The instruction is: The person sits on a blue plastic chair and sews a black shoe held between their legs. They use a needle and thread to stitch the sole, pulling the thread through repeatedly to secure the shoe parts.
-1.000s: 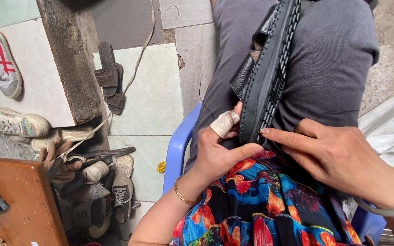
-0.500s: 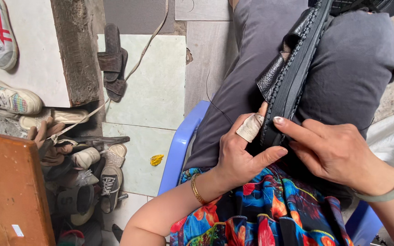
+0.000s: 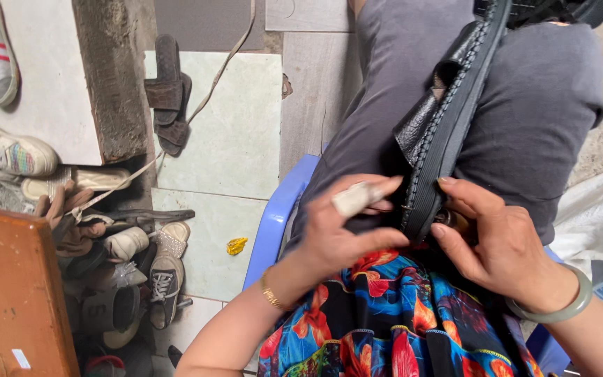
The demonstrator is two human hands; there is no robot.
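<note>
On the lap, between two grey trouser legs, one black sandal (image 3: 448, 126) stands on edge. Left hand (image 3: 340, 234) has one bandaged finger, fingers curled against the sole's side – right hand (image 3: 504, 244) pinches the heel end, thumb and fingers pressed on it. One blue chair (image 3: 273, 223) underneath, two brown slippers (image 3: 167, 94) on the tiles.

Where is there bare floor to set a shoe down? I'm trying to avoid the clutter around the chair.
The pale green tile between the brown sandals and the blue chair is bare, apart from a yellow scrap lower down. The shoe pile by the wooden board is crowded. Both hands, left and right, and the black sandal fill the lap.
</note>
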